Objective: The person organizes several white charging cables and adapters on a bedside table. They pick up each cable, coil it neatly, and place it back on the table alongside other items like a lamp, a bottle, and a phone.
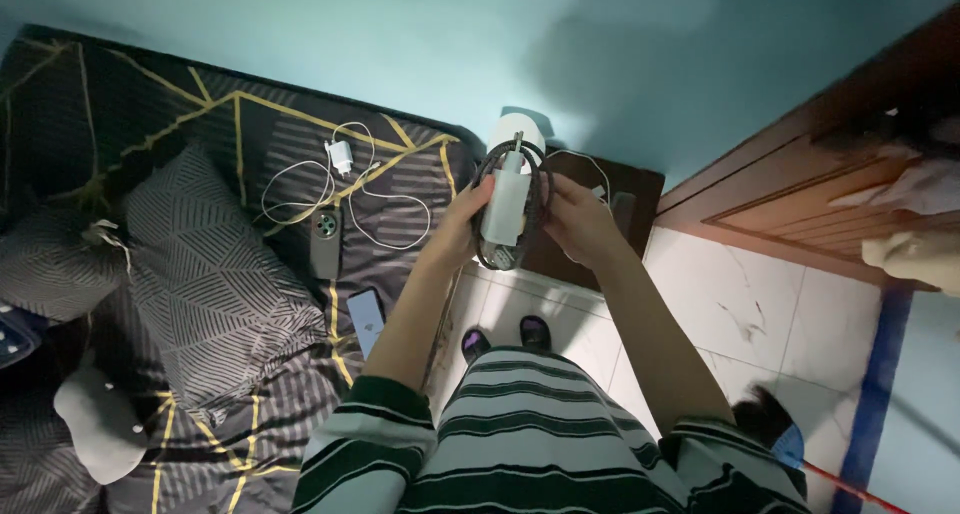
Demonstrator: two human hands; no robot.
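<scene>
Left hand (462,224) and right hand (578,217) raised together, fingers closed around white charger (503,206) with coiled dark cable (487,169).

Smooth white plastic forms the charger block (503,212), matt under dim light, with a metal prong glinting above the fingertips. A dark rubbery cable coil (487,179), faintly glossy, loops around it between the fingers of the left hand (462,224) and right hand (578,217). Left of the fingers lies woven cloth bedding (230,144), matt grey with yellow lines. Below them, polished floor tiles (720,324) shine; to the right, brown varnished wood (800,184).
</scene>
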